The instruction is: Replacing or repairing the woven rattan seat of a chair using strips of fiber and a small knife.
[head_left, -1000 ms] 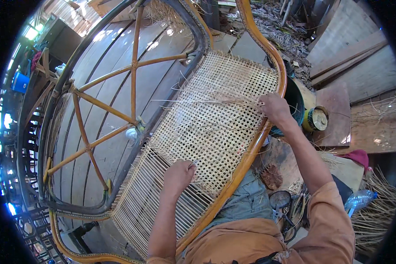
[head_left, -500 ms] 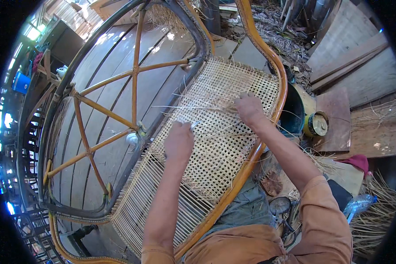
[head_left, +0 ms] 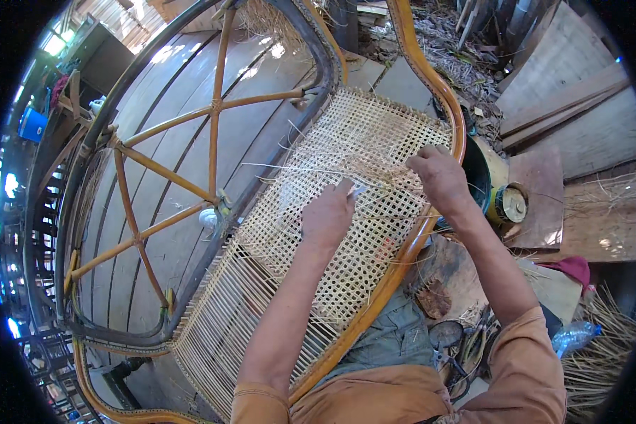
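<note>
A seat of woven cane (head_left: 364, 268) lies across my lap, laced inside an orange-brown rattan frame (head_left: 389, 283). Its far part is an open mesh, while the near-left part has only parallel strands (head_left: 226, 311). My left hand (head_left: 327, 215) is closed over the middle of the mesh around a small tool with a shiny tip (head_left: 359, 191); the rest of that tool is hidden. Near the right rail, my right hand (head_left: 442, 177) is closed in a pinch just over the mesh, and what it grips cannot be made out. Loose cane strands (head_left: 297, 168) lie across the weave between and beyond both hands.
A dark curved frame with crossed rattan poles (head_left: 215, 116) rises at left over a slatted floor (head_left: 169, 120). At right stand a yellow can (head_left: 509, 203), boards (head_left: 537, 191), a plastic bottle (head_left: 576, 338) and a heap of cane (head_left: 604, 360).
Both hands have moved to the right across the mesh, the left also slightly up toward the right one. The view has shifted a little. Both hands remain closed.
</note>
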The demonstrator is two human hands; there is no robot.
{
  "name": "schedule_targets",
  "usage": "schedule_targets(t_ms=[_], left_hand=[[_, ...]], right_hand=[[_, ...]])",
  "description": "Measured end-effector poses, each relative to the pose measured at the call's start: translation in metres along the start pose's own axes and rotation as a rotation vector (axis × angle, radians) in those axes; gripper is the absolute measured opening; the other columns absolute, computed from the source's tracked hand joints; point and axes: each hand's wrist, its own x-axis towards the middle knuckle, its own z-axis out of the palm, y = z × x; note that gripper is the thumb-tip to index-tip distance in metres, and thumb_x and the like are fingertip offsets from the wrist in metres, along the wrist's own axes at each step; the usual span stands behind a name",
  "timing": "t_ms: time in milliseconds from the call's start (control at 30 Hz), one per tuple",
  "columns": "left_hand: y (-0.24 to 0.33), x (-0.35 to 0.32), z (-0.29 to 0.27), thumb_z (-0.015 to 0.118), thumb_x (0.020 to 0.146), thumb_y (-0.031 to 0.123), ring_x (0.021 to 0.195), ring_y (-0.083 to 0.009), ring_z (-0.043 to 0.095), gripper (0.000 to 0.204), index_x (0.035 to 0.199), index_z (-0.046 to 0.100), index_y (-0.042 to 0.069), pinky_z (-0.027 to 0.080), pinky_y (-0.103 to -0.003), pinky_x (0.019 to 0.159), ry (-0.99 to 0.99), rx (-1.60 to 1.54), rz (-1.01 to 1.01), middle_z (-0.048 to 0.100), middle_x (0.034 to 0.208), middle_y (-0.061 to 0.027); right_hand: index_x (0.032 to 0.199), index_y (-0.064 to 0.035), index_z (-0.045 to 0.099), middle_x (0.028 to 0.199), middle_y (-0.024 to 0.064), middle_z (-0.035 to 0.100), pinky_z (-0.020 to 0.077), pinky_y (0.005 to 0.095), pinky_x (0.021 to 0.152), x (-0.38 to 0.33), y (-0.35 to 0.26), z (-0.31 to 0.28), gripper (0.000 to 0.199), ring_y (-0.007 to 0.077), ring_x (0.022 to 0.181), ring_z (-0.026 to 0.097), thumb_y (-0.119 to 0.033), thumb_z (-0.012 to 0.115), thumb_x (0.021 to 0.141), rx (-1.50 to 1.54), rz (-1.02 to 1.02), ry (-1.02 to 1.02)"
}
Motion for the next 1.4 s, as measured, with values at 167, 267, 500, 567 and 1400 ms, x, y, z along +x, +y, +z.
schedule_targets(t_ms=[167,267,500,567,1400], left_hand=[[0.005,-0.003,0.001,0.053,0.087,0.027,0.079,-0.0317,0.062,0.022,0.102,0.061,0.013,0.049,-0.041,0.071,-0.1,-0.015,0.041,0.062,0.089,-0.0147],[-0.04,-0.009,0.003,0.051,0.088,0.025,0.075,-0.0334,0.062,0.021,0.099,0.061,0.01,0.049,-0.042,0.07,0.016,-0.072,-0.068,0.063,0.087,-0.0146],[-0.117,-0.048,-0.037,0.052,0.087,0.024,0.076,-0.0372,0.06,0.024,0.091,0.062,0.002,0.046,-0.044,0.069,0.282,-0.071,-0.257,0.062,0.082,-0.0198],[-0.13,-0.06,-0.039,0.053,0.087,0.025,0.077,-0.0357,0.061,0.027,0.096,0.062,0.001,0.047,-0.041,0.07,0.256,-0.09,-0.269,0.063,0.082,-0.0203],[-0.132,-0.149,-0.083,0.045,0.091,0.016,0.101,-0.0355,0.056,0.027,0.107,0.059,-0.001,0.042,-0.04,0.091,0.45,-0.035,-0.314,0.06,0.107,-0.0203]], right_hand=[[0.091,-0.0094,0.064,0.08,0.0103,0.059,0.048,0.038,0.071,-0.004,-0.006,-0.055,0.021,0.0288,0.079,0.061,-0.005,0.048,0.077,-0.06,0.124,-0.204],[0.105,-0.0061,0.062,0.1,0.015,0.062,0.0449,0.0341,0.083,0.01,0.028,-0.098,0.026,0.0254,0.092,0.059,-0.016,0.042,0.092,0.134,0.267,-0.352],[0.11,-0.0036,0.061,0.109,0.0141,0.061,0.0423,0.0333,0.089,-0.003,0.047,-0.125,0.024,0.0224,0.103,0.056,-0.013,0.052,0.09,0.095,0.497,0.292],[0.103,-0.0048,0.062,0.101,0.0125,0.061,0.0443,0.0331,0.086,-0.039,0.038,-0.069,0.019,0.024,0.097,0.057,-0.013,0.058,0.086,0.266,0.275,0.065],[0.097,-0.0068,0.062,0.092,0.0142,0.064,0.0498,0.0371,0.073,-0.112,-0.091,-0.004,0.017,0.0286,0.085,0.062,-0.017,0.052,0.088,0.43,0.159,-0.037]])
